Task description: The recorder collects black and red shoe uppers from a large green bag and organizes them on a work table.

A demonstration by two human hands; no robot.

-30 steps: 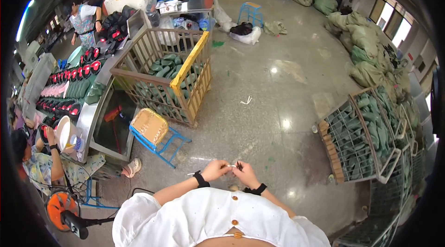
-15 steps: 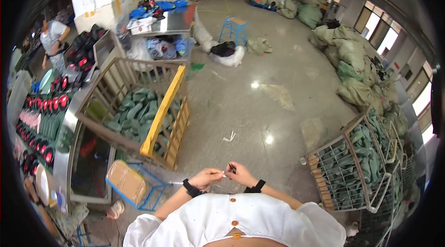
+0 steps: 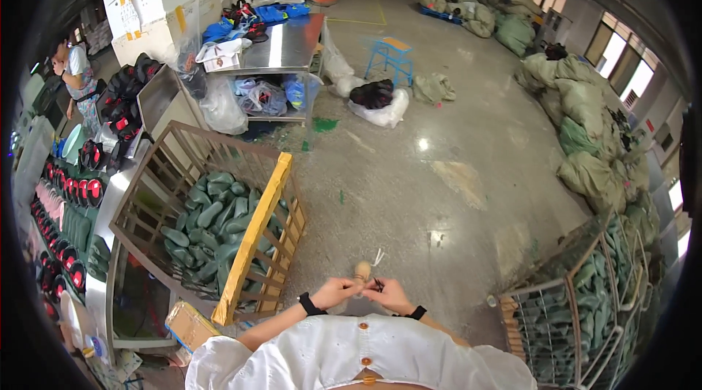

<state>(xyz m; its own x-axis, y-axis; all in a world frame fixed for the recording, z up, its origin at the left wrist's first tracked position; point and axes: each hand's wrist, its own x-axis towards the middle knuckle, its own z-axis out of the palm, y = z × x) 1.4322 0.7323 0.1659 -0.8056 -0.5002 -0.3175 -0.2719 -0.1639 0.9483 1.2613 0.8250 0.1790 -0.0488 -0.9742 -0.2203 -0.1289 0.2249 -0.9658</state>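
Observation:
My left hand (image 3: pixel 336 292) and my right hand (image 3: pixel 390 295) meet in front of my white shirt, fingertips nearly touching. The left fingers are pinched together on something too small to make out. From the curled fingers of my right hand pokes a small dark object (image 3: pixel 378 285), thin and partly hidden. Just beyond the fingertips shows a tan rounded shape (image 3: pixel 363 271), whose kind I cannot tell. Both wrists carry black bands.
Left of me stands a brown slatted cart (image 3: pixel 126 225) with a yellow bar (image 3: pixel 252 244), holding green shoe-shaped pieces (image 3: pixel 212 222). A wire cart (image 3: pixel 578 309) with similar pieces is at right. White strips (image 3: pixel 378 257) lie on the floor. Farther off are a blue stool (image 3: pixel 391 61) and sacks (image 3: pixel 585 112).
The view has shifted forward and left, so the slatted cart looks closer and the cardboard-topped stool is mostly out of sight. My hands stay together; the tan shape now shows beyond them.

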